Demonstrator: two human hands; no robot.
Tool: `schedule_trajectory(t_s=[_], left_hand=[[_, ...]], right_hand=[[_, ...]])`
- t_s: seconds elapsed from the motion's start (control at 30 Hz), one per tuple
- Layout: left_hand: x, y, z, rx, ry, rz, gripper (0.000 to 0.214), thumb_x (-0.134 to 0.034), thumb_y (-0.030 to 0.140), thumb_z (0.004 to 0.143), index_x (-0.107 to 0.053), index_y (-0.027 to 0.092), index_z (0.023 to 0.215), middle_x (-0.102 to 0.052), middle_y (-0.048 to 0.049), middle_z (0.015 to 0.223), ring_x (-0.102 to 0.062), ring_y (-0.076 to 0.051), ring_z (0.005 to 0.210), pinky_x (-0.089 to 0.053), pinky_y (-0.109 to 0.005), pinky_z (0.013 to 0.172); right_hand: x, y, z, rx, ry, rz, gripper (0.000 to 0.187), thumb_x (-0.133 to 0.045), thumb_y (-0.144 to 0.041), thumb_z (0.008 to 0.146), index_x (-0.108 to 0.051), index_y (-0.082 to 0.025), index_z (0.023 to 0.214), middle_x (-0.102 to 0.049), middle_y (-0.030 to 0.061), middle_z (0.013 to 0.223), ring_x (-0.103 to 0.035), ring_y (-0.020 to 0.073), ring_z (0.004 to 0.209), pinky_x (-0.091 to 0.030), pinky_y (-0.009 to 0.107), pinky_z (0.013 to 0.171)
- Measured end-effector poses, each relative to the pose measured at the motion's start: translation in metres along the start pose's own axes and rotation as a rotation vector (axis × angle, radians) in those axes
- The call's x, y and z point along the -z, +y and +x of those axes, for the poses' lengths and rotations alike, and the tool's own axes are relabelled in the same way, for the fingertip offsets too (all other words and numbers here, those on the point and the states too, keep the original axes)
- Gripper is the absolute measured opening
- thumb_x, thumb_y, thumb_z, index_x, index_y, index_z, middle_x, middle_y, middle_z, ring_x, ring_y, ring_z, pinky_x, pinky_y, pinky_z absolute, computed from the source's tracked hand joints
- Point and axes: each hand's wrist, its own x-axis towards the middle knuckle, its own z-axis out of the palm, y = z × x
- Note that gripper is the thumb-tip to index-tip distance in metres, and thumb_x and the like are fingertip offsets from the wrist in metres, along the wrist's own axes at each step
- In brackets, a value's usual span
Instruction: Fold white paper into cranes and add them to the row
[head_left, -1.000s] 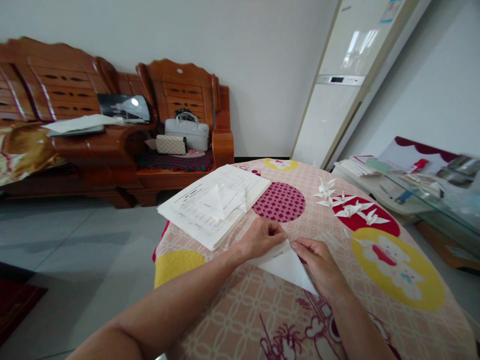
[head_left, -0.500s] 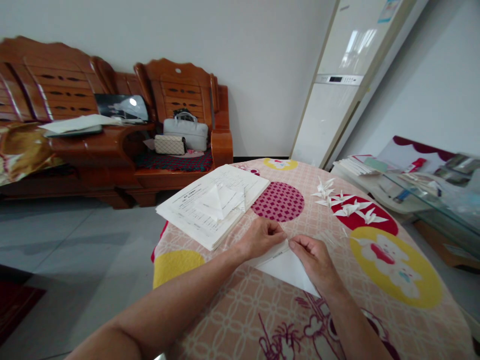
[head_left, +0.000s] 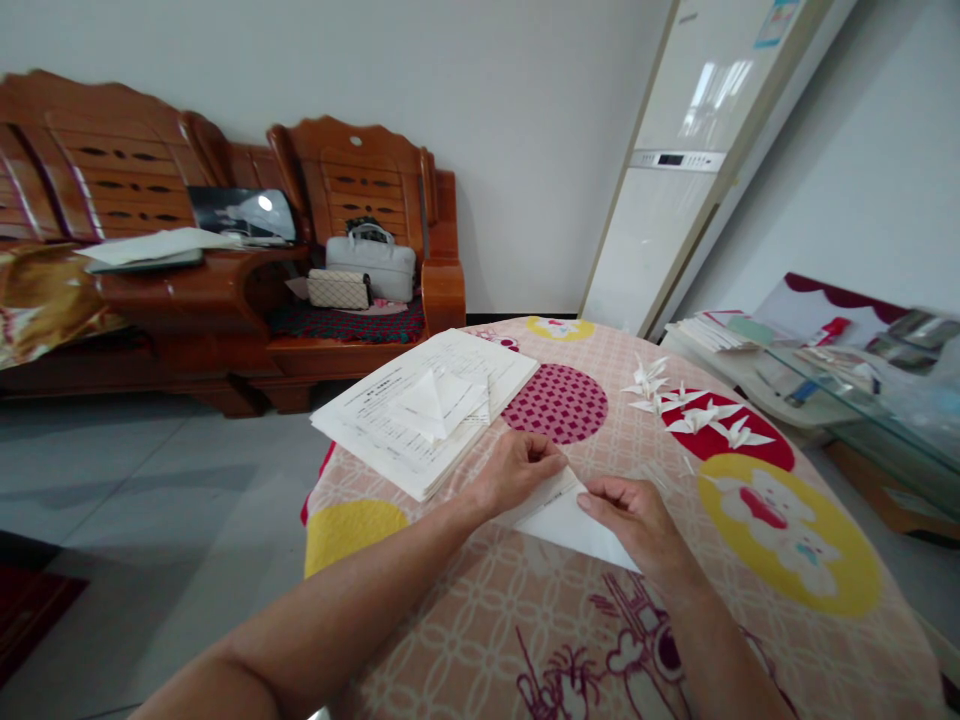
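A folded sheet of white paper point(head_left: 581, 530), with a line of print showing along it, lies between my hands just over the tablecloth. My left hand point(head_left: 521, 470) pinches its upper edge from the left, fingers curled. On the right edge, my right hand point(head_left: 630, 515) grips it between thumb and bent fingers. Beyond my left hand rests a stack of printed paper point(head_left: 382, 410), with folded white paper pieces point(head_left: 435, 400) on top. Several white paper cranes point(head_left: 701, 415) stand at the far right of the table.
The round table wears a patterned tablecloth point(head_left: 465, 610). A wooden sofa point(head_left: 360, 190) holding a grey bag point(head_left: 373, 262) stands behind at left. A tall air conditioner point(head_left: 660, 190) is at the back. At right is a glass-topped stand point(head_left: 862, 410) with papers and other items.
My right hand has shifted slightly right and down along the paper's edge, leaving a wider gap between my hands. My left hand has moved a little left.
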Motion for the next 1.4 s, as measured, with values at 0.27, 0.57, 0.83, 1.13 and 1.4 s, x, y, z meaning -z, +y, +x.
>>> schedule_trajectory(t_s=[0.27, 0.57, 0.83, 1.13, 1.4], left_hand=[[0.008, -0.021, 0.009, 0.036, -0.228, -0.089, 0.024, -0.061, 0.035, 0.074, -0.059, 0.012, 0.066, -0.049, 0.0028, 0.056, -0.041, -0.007, 0.051, -0.03, -0.02, 0.048], [0.004, -0.027, 0.009, 0.099, -0.404, -0.108, 0.02, -0.063, 0.032, 0.07, -0.062, 0.012, 0.064, -0.047, 0.0043, 0.054, -0.037, -0.007, 0.05, -0.026, -0.021, 0.048], [0.002, -0.033, 0.009, 0.126, -0.401, -0.129, 0.023, -0.064, 0.033, 0.071, -0.06, 0.012, 0.063, -0.042, 0.0055, 0.052, -0.031, -0.006, 0.049, -0.02, -0.022, 0.046], [0.005, -0.035, 0.015, 0.145, -0.325, -0.117, 0.027, -0.066, 0.037, 0.069, -0.06, 0.012, 0.06, -0.045, 0.0045, 0.051, -0.036, -0.007, 0.048, -0.024, -0.021, 0.047], [0.004, -0.03, 0.013, 0.153, -0.306, -0.162, 0.023, -0.066, 0.034, 0.069, -0.063, 0.011, 0.064, -0.049, 0.0036, 0.053, -0.039, -0.006, 0.049, -0.027, -0.021, 0.048]], right_hand=[[0.012, 0.007, 0.001, -0.08, -0.132, -0.056, 0.034, -0.068, -0.046, 0.075, -0.066, -0.014, 0.065, -0.053, -0.0021, 0.052, -0.04, 0.0096, 0.047, -0.028, 0.022, 0.045], [0.012, 0.01, 0.001, -0.036, -0.205, -0.185, 0.028, -0.066, -0.038, 0.078, -0.066, -0.014, 0.063, -0.05, -0.0026, 0.053, -0.04, 0.0093, 0.051, -0.026, 0.02, 0.046], [0.012, 0.009, 0.002, -0.07, -0.203, -0.142, 0.024, -0.067, -0.036, 0.077, -0.07, -0.013, 0.072, -0.059, -0.0011, 0.057, -0.045, 0.0096, 0.051, -0.029, 0.021, 0.047], [0.023, 0.016, 0.009, -0.129, -0.097, -0.079, 0.026, -0.071, -0.037, 0.068, -0.071, -0.013, 0.077, -0.063, 0.0003, 0.058, -0.05, 0.0107, 0.047, -0.036, 0.02, 0.041], [0.021, 0.015, 0.008, -0.066, -0.062, -0.138, 0.027, -0.066, -0.039, 0.075, -0.069, -0.013, 0.077, -0.058, 0.0002, 0.06, -0.047, 0.0111, 0.051, -0.035, 0.021, 0.043]])
